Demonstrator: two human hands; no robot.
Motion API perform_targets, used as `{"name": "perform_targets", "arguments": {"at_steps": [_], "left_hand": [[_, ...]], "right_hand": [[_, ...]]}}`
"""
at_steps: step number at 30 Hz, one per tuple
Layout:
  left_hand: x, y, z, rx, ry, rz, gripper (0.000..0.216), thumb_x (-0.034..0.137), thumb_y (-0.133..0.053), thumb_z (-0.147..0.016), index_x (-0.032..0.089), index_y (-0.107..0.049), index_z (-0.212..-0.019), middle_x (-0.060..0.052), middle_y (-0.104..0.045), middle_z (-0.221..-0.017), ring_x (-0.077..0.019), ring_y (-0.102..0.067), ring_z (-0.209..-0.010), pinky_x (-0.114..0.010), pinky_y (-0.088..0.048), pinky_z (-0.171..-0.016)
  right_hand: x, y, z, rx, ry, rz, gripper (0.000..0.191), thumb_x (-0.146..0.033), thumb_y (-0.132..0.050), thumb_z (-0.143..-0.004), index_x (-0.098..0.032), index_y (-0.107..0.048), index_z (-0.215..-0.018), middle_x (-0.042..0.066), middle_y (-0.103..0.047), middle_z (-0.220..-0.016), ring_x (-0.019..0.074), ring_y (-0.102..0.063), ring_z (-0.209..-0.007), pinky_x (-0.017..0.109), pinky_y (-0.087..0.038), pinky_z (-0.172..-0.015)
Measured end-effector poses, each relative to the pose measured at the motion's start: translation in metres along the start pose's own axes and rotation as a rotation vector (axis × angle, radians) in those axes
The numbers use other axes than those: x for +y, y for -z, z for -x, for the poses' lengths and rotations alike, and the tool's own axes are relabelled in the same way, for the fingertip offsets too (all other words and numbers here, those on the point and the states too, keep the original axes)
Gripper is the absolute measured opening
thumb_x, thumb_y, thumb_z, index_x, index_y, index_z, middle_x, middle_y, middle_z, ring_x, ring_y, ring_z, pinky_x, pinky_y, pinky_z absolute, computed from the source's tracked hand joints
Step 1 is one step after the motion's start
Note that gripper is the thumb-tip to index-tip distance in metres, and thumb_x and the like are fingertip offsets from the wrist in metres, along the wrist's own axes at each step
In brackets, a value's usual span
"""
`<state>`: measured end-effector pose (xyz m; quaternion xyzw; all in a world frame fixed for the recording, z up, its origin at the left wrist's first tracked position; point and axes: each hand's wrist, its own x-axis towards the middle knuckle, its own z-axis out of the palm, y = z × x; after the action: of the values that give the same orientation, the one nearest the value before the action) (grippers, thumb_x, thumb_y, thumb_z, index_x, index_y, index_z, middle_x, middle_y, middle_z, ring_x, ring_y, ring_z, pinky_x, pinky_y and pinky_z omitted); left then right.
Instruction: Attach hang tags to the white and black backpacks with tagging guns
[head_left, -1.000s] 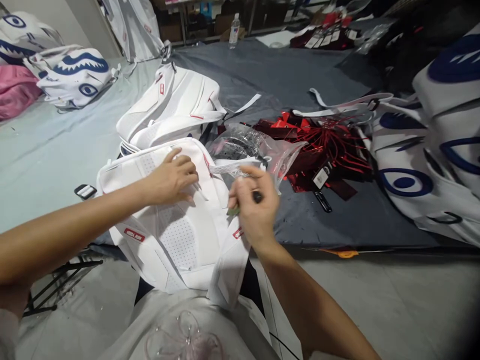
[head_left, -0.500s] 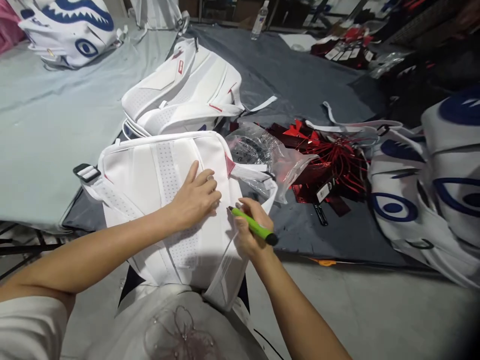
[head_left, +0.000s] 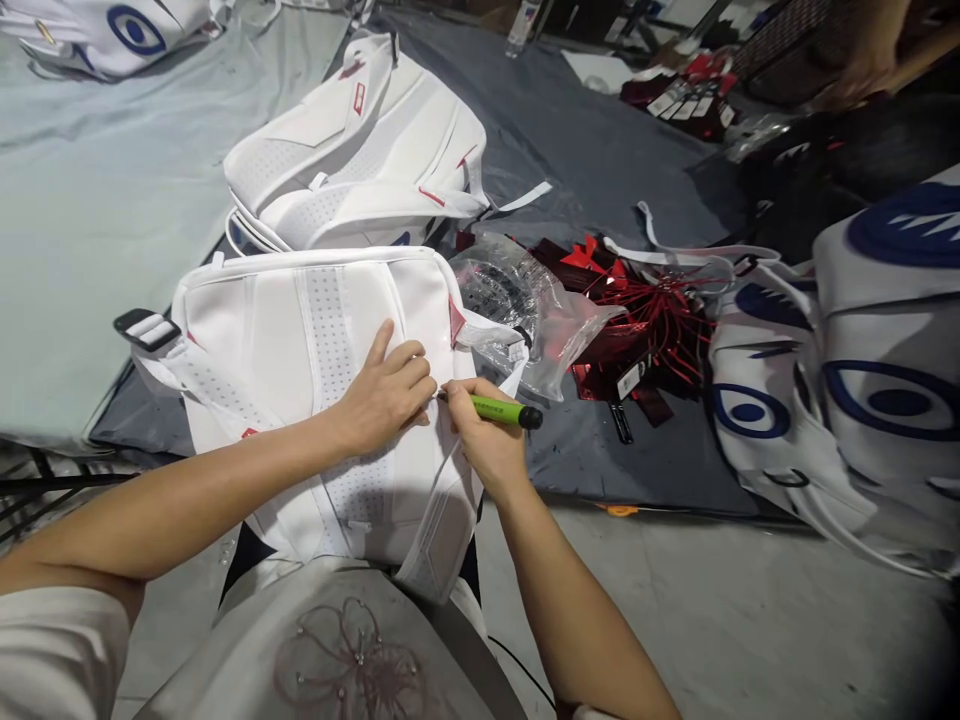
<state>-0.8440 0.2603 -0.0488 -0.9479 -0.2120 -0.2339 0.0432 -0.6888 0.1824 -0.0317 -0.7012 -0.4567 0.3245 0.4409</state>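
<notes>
A white backpack (head_left: 281, 350) lies back-side up in front of me, its straps and dotted mesh strip showing. My left hand (head_left: 390, 392) rests on its back panel, thumb spread and fingers slightly bent, pressing the fabric. In my right hand (head_left: 484, 430) is a green marker pen (head_left: 504, 410) with a black end. The pen's tip meets the panel right by my left fingertips; whether it leaves a mark is too small to tell. A black buckle (head_left: 148, 329) sticks out at the backpack's left side.
Another white backpack (head_left: 409, 130) lies just beyond. To the right are a clear plastic bag (head_left: 555, 335), red tags with strings (head_left: 664, 315) and white backpacks with blue eyes (head_left: 892, 400). A bottle (head_left: 521, 28) stands at the back. Another person's hand (head_left: 862, 75) shows at top right.
My right hand has moved left and up, bringing the marker pen's tip against the panel beside my left fingers. My left hand stays on the backpack. The view has shifted slightly.
</notes>
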Motion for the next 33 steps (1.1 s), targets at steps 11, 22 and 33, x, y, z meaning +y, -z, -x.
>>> {"name": "perform_targets", "arguments": {"at_steps": [11, 22, 33], "left_hand": [[0.003, 0.004, 0.002, 0.005, 0.001, 0.051, 0.017, 0.031, -0.057, -0.093, 0.018, -0.058, -0.084, -0.007, -0.063, -0.089, -0.0301, -0.053, -0.109, -0.068, -0.025, -0.115], [-0.004, -0.007, 0.005, 0.030, 0.005, 0.021, 0.006, 0.021, -0.053, -0.089, 0.020, -0.060, -0.088, -0.008, -0.068, -0.097, -0.0350, -0.057, -0.111, -0.068, -0.026, -0.110], [-0.010, -0.019, 0.007, 0.024, 0.032, -0.020, 0.017, 0.031, -0.051, -0.087, 0.024, -0.066, -0.089, -0.007, -0.072, -0.099, -0.0368, -0.060, -0.113, -0.068, -0.025, -0.111]], "right_hand": [[0.003, -0.008, -0.004, 0.042, 0.050, 0.054, 0.030, -0.041, -0.049, -0.087, -0.021, -0.056, -0.067, -0.004, -0.053, -0.063, 0.0118, -0.050, -0.065, 0.023, -0.040, -0.063], [-0.006, -0.008, -0.002, 0.048, -0.015, 0.252, 0.023, -0.035, -0.054, -0.087, -0.024, -0.073, -0.077, -0.004, -0.065, -0.067, 0.0113, -0.055, -0.063, 0.021, -0.039, -0.061], [-0.009, -0.013, -0.008, 0.076, -0.048, 0.411, 0.019, -0.026, -0.057, -0.078, -0.024, -0.075, -0.075, -0.001, -0.071, -0.070, 0.0152, -0.057, -0.062, 0.025, -0.036, -0.056]]}}
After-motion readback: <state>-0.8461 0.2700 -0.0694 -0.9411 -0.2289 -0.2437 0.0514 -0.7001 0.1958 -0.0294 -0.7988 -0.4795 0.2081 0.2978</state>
